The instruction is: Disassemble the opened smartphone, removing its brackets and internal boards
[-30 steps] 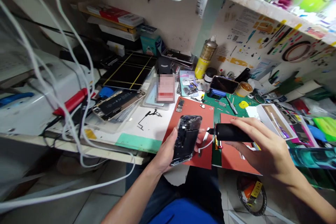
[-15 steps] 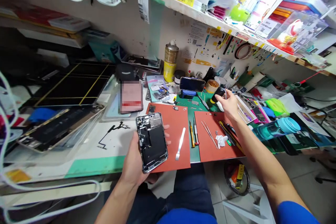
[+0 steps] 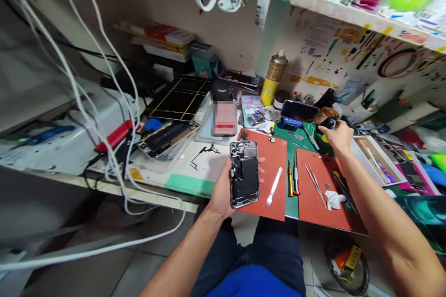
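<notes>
My left hand (image 3: 223,192) grips an opened phone (image 3: 244,174) with its insides showing, held above the front edge of a red mat (image 3: 270,158). My right hand (image 3: 337,137) is stretched to the back of the bench, fingers closed on a black handheld tool (image 3: 329,123) resting near a roll of tape. On the mats between the hands lie a white plastic pry tool (image 3: 274,186), two small screwdrivers (image 3: 291,179), tweezers (image 3: 315,178) and a crumpled white wipe (image 3: 334,199).
A phone on a blue stand (image 3: 298,112) and a yellow spray can (image 3: 273,78) stand at the back. A dismantled screen (image 3: 163,137) lies at the left. White cables (image 3: 104,116) hang over the left side. A white tray (image 3: 374,160) sits at the right, a shelf overhead.
My right hand has carried the black tool away from the phone to the back of the bench. The white pry tool now lies on the red mat. The view has swung right, then back.
</notes>
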`<control>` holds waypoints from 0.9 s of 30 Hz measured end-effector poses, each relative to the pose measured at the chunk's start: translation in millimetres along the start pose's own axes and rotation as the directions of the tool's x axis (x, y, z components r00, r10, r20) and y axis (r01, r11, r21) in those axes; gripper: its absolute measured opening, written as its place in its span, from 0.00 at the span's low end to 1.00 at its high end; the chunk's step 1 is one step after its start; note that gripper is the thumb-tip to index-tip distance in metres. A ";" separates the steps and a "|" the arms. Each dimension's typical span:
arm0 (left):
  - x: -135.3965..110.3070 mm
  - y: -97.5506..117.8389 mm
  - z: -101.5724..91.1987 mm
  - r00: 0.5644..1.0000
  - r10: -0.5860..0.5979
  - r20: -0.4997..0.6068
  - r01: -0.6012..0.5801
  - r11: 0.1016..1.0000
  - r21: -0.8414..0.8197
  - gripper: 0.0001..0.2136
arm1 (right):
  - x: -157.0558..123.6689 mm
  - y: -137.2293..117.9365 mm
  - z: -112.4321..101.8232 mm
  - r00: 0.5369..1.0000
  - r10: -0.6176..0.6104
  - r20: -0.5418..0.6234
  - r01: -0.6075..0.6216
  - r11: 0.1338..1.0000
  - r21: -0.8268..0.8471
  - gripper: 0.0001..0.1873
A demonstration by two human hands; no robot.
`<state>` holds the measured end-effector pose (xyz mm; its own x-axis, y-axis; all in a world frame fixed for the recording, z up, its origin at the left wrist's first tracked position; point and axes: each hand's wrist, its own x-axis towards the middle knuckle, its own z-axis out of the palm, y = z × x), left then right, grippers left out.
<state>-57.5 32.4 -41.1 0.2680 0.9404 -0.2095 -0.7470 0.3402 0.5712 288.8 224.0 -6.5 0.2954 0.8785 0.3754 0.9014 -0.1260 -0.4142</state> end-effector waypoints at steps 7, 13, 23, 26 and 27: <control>-0.1 -4.2 -3.3 1.000 0.015 0.019 -0.016 0.998 0.061 0.39 | -112.6 -41.1 -51.1 0.955 -0.289 -0.062 0.291 0.885 0.362 0.10; -0.8 -14.8 -5.1 0.998 0.062 0.026 -0.064 0.993 0.103 0.38 | -208.3 -126.2 -52.4 0.674 -0.735 -0.069 0.614 0.506 0.606 0.14; 2.4 -25.1 -17.2 0.956 0.293 0.023 -0.284 0.901 0.327 0.31 | -206.4 -134.2 -24.1 0.603 -0.792 -0.101 0.699 0.462 0.546 0.22; 1.6 -26.2 -18.2 0.951 0.307 0.041 -0.300 0.877 0.374 0.31 | -208.7 -135.3 -23.4 0.588 -0.803 -0.097 0.720 0.465 0.514 0.23; 1.2 -26.6 -18.2 0.948 0.314 0.043 -0.306 0.869 0.389 0.30 | -209.5 -136.0 -23.2 0.586 -0.805 -0.091 0.725 0.470 0.504 0.23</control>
<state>-48.4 24.4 -71.0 0.0453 0.9989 0.0148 -0.4941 0.0095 0.8693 111.7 46.4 -9.6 -0.5243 0.5742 0.6288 0.4783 0.8095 -0.3405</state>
